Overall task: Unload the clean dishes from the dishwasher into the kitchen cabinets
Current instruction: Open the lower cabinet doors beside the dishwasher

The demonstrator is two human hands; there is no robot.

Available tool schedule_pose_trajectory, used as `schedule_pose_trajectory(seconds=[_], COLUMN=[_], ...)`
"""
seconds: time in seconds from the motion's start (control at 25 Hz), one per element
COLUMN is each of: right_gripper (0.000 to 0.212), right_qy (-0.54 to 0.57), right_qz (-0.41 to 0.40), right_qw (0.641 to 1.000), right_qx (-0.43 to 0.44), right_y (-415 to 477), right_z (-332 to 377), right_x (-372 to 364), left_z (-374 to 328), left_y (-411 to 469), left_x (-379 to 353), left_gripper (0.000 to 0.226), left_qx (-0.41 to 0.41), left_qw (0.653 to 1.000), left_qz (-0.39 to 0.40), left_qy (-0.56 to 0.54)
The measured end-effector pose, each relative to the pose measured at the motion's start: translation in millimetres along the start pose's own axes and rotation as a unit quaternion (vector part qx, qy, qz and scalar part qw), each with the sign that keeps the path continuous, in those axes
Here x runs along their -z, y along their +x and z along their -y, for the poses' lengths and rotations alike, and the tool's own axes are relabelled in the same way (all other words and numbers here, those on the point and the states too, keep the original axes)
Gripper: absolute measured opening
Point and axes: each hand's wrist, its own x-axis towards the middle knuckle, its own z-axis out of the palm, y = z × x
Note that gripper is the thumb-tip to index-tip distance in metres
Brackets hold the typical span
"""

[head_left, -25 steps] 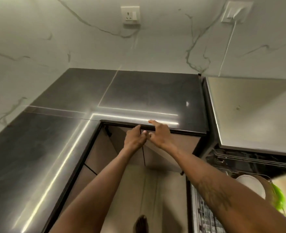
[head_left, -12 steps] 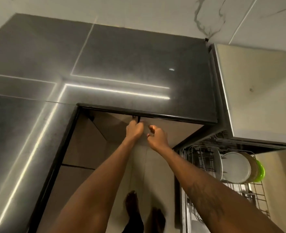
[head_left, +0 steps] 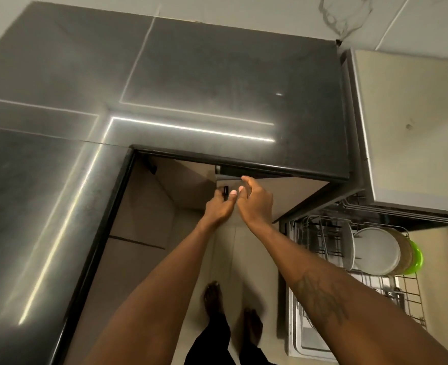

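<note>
Below the dark countertop (head_left: 217,75), a beige cabinet door (head_left: 286,198) stands slightly ajar, with a dark gap along its top. My left hand (head_left: 219,208) grips the small black handle (head_left: 225,191) at the door's left edge. Right beside it, my right hand (head_left: 257,204) has its fingers curled and its index finger hooked on the door's top edge. To the right, the pulled-out dishwasher rack (head_left: 412,293) holds upright white plates (head_left: 375,251), a tan plate (head_left: 405,248) and a green dish (head_left: 416,256).
The counter wraps in an L around me, its black front edge (head_left: 99,246) running down the left. A pale appliance top (head_left: 415,127) sits above the rack at right. My bare feet (head_left: 213,299) stand on the beige floor between the cabinets and the rack.
The view has tilted down and the rack has come into sight. Both hands dropped from the counter edge to the cabinet door, which has come slightly open at its top.
</note>
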Motion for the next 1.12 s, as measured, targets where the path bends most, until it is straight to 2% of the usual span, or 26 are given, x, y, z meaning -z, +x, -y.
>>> schedule_pose_trajectory(seconds=[0.16,0.24,0.32,0.4,0.48,0.6,0.68,0.76,0.88,1.12], right_gripper=[0.032,0.036,0.043,0.046,0.046,0.047,0.048,0.049,0.053,0.055], right_qy=[-0.095,-0.135,-0.195,-0.248,-0.265,-0.236,-0.243,-0.247,-0.238,-0.246], right_qz=[-0.045,0.004,0.081,0.132,0.165,0.199,0.208,0.220,0.240,0.232], right_qw=[0.990,0.984,0.973,0.952,0.938,0.938,0.934,0.931,0.931,0.936], right_qx=[0.093,0.118,0.098,0.120,0.154,0.156,0.160,0.155,0.139,0.097], right_y=[-27,-36,-43,-50,-56,-67,-78,-94,-117,-153], right_z=[-10,-13,-18,-28,-39,-46,-51,-61,-82,-112], right_x=[4,6,13,26,41,61,70,78,98,134], left_z=[17,23,31,33,34,31,25,17,18,31], left_y=[-31,-49,-63,-80,-92,-120,-135,-144,-146,-163], left_x=[-18,-28,-41,-51,-58,-66,-72,-79,-107,-160], left_gripper=[0.070,0.077,0.089,0.079,0.062,0.060,0.051,0.042,0.045,0.058], left_qx=[0.038,0.056,0.066,0.061,0.043,0.027,0.006,-0.029,-0.106,-0.080], left_qw=[0.999,0.998,0.996,0.997,0.997,0.980,0.966,0.958,0.933,0.929], left_qz=[0.008,0.024,0.049,0.054,-0.020,-0.174,-0.218,-0.195,-0.104,0.025], left_qy=[-0.004,-0.018,-0.030,0.001,0.065,0.087,0.143,0.209,0.327,0.361])
